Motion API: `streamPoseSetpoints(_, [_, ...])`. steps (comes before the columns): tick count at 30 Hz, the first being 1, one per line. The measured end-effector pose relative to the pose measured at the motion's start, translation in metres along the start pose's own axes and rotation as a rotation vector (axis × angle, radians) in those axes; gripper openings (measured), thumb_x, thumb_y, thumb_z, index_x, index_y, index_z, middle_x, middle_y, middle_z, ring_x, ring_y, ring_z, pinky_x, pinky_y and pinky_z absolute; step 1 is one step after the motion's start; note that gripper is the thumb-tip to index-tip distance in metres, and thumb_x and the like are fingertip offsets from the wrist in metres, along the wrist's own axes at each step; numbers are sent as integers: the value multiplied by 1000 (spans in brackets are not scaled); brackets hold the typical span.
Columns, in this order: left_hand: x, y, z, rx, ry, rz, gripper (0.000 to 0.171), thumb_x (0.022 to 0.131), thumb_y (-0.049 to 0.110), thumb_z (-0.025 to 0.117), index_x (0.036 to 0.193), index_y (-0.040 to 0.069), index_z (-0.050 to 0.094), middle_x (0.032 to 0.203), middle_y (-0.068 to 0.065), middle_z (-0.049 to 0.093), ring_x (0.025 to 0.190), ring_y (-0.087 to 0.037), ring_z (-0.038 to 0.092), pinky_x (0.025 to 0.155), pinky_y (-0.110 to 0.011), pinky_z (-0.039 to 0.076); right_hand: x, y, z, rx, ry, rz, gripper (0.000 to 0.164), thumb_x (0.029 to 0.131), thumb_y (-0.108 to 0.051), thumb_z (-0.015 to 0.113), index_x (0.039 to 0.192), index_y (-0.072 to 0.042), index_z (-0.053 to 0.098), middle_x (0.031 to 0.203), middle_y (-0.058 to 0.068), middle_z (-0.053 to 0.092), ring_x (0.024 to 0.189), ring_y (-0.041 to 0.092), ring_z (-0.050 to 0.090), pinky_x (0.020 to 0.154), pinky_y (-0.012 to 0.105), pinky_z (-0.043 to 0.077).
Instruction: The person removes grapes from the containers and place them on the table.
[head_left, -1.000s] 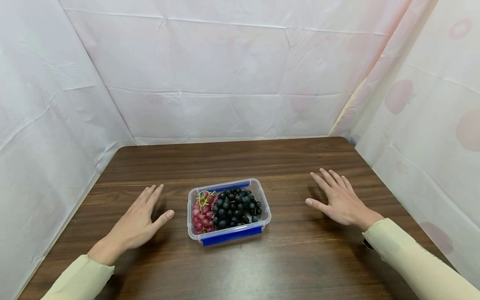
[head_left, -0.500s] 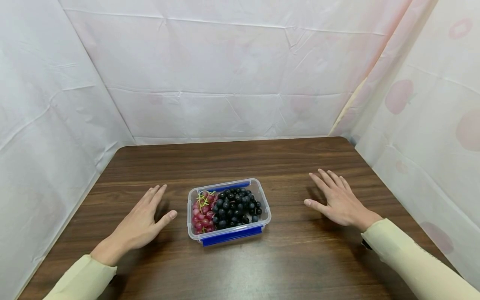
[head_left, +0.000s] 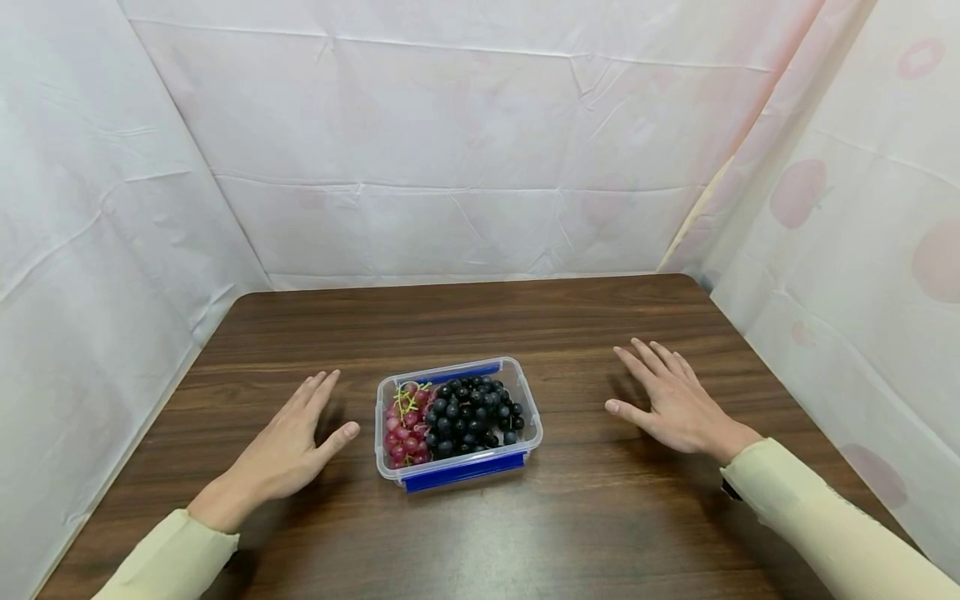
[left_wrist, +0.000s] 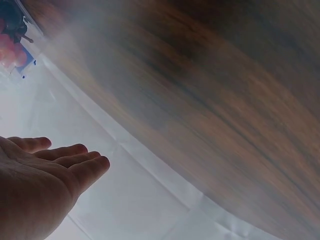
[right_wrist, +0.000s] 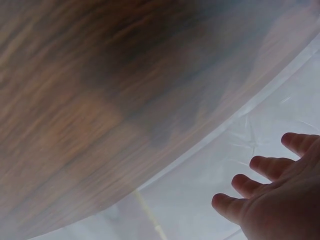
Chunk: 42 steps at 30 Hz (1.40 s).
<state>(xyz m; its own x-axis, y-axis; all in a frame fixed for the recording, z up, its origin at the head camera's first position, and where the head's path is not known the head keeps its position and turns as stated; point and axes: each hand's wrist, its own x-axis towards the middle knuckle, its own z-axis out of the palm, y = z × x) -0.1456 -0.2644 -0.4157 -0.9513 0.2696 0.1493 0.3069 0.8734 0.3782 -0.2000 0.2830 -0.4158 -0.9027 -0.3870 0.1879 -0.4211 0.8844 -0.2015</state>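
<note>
Grapes (head_left: 467,414), red and black, just chilling in a clear box (head_left: 463,474) on the worktop (head_left: 480,325), left hand (head_left: 283,450) near it, right hand (head_left: 681,410) further off, both with grip wide

left wrist: container (left_wrist: 26,60) cut off at corner | head: left sleeve (head_left: 168,557), right sleeve (head_left: 832,525) cropped | right wrist: tabletop (right_wrist: 65,105) blurred
</note>
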Motion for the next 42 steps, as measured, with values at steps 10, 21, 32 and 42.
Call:
streamPoseSetpoints(10, [0, 3, 2, 0, 8, -5, 82, 92, 57, 50, 155, 26, 8, 158, -8, 16, 144, -33, 13, 107, -62, 22, 0, -3, 0, -1, -4, -11, 83, 86, -67, 50, 153, -34, 15, 159, 6, 14, 144, 36, 11, 108, 63, 11])
streamPoseSetpoints(21, [-1, 9, 2, -40, -8, 4, 79, 94, 52, 50, 155, 27, 6, 158, -9, 15, 144, -34, 14, 105, -64, 24, 1, -6, 0, 12, 16, -36, 83, 86, -65, 52, 153, -33, 16, 159, 6, 14, 144, 35, 12, 109, 61, 12])
streamPoseSetpoints(32, [-2, 14, 3, -70, -16, 12, 77, 96, 52, 46, 155, 26, 4, 158, -12, 15, 142, -37, 20, 105, -62, 26, 1, -11, 0, 15, 31, -46, 84, 85, -65, 53, 153, -32, 17, 158, 6, 16, 144, 35, 14, 109, 60, 15])
streamPoseSetpoints(42, [-2, 18, 4, -116, 2, 13, 72, 98, 49, 44, 155, 23, 8, 158, -10, 18, 141, -34, 23, 107, -58, 26, 1, -14, 0, 26, 33, -52, 83, 85, -65, 54, 153, -34, 17, 158, 5, 16, 143, 35, 14, 109, 60, 15])
